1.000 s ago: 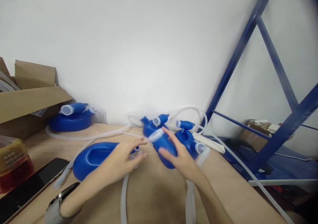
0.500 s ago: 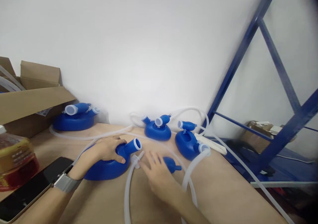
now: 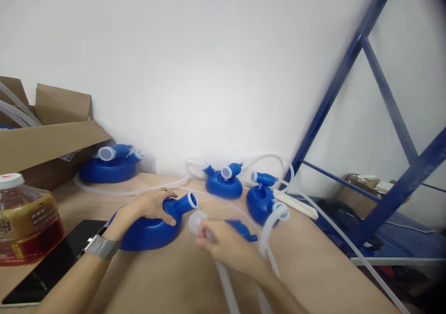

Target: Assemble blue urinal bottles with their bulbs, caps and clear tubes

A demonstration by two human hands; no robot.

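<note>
In the head view, my left hand [image 3: 151, 208] is clamped over the top of a squat, rounded blue plastic bottle [image 3: 149, 236], just behind its pale-rimmed neck [image 3: 185, 204]. The bottle sits on the tan surface [image 3: 167, 281], well in from the far edge along the wall. My right hand [image 3: 223, 244] is closed around a translucent flexible tube [image 3: 228, 286], close behind a whitish round cap [image 3: 195, 221], which hangs just beside the neck, seemingly apart from it.

To handle this well, I would press the bottle down evenly so it cannot swivel, pinch close to the cap so the limp tube doesn't bend, and square the cap's face to the neck's tilt.

My right hand is blurred and covers the join between cap and tube, so I cannot tell how they meet. It also hides part of a blue plastic piece [image 3: 244, 230] lying beyond it, towards the right edge. My left fingertips are partly concealed; the tube and the near edge run out of frame.
</note>
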